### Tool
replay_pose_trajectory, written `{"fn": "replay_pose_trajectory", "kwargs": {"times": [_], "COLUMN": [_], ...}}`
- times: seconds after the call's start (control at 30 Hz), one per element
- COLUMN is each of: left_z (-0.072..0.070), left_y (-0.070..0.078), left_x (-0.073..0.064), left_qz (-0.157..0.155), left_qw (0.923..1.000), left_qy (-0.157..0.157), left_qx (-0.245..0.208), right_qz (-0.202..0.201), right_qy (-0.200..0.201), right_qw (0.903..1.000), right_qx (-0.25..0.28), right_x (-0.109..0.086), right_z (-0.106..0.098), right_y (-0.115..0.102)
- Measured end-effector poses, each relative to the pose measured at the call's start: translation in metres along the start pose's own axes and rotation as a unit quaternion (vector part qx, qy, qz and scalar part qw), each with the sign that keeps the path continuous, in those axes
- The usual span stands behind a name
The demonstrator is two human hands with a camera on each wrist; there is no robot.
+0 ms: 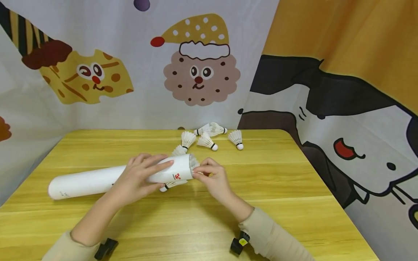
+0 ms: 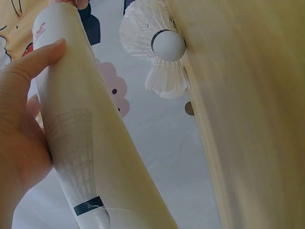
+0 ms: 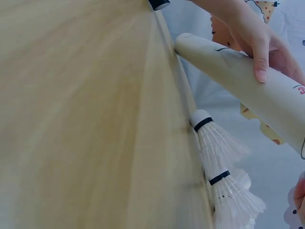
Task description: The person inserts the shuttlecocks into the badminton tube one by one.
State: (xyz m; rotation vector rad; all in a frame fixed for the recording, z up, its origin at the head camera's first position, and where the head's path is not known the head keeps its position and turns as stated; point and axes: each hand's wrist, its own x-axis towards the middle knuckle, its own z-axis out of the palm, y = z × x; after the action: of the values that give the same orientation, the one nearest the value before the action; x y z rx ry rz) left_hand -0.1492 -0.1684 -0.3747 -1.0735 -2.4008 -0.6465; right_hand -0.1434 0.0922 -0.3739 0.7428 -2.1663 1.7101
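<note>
A: Where can we pass?
B: Table (image 1: 294, 181) right of the right hand (image 1: 213, 177) gives us room; so does the strip between the forearms.
A: Middle?
B: Blocked. White tube (image 1: 85, 183) spans left-centre, left hand (image 1: 140, 177) over it, near shuttlecock (image 1: 173, 184) poking out below.
A: Its mouth?
B: Feathers (image 1: 193, 160) and right-hand fingertips in our way.
A: Back?
B: Left's free; shuttlecock cluster (image 1: 205, 141) crowds centre, cloth (image 1: 137, 116) behind.

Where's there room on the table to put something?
On the yellow wooden table, it's bare between the right hand and the table's right edge, and behind the long white tube, left of the white feathered shuttlecocks. Crowded: among those shuttlecocks, and around the tube's open end.
</note>
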Motion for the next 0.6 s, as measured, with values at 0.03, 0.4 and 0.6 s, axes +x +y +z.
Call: {"fn": "replay_pose_trajectory", "kwargs": {"times": [0.03, 0.4, 0.6], "left_z": [0.000, 0.000, 0.001], "left_y": [0.000, -0.001, -0.001], "left_x": [0.000, -0.001, 0.000], "left_qz": [0.000, 0.000, 0.002], "left_qw": [1.0000, 1.0000, 1.0000], "left_qy": [0.000, 0.002, 0.001], "left_qx": [0.000, -0.004, -0.005], "right_qz": [0.006, 0.035, 0.034], "right_qy": [-0.005, -0.033, -0.040], "right_qw": [1.0000, 0.9987, 0.9981], "right_qx": [0.000, 0.016, 0.032], "right_x": [0.001, 0.011, 0.015], "right_z": [0.000, 0.005, 0.008], "right_y": [-0.001, -0.004, -0.004]}}
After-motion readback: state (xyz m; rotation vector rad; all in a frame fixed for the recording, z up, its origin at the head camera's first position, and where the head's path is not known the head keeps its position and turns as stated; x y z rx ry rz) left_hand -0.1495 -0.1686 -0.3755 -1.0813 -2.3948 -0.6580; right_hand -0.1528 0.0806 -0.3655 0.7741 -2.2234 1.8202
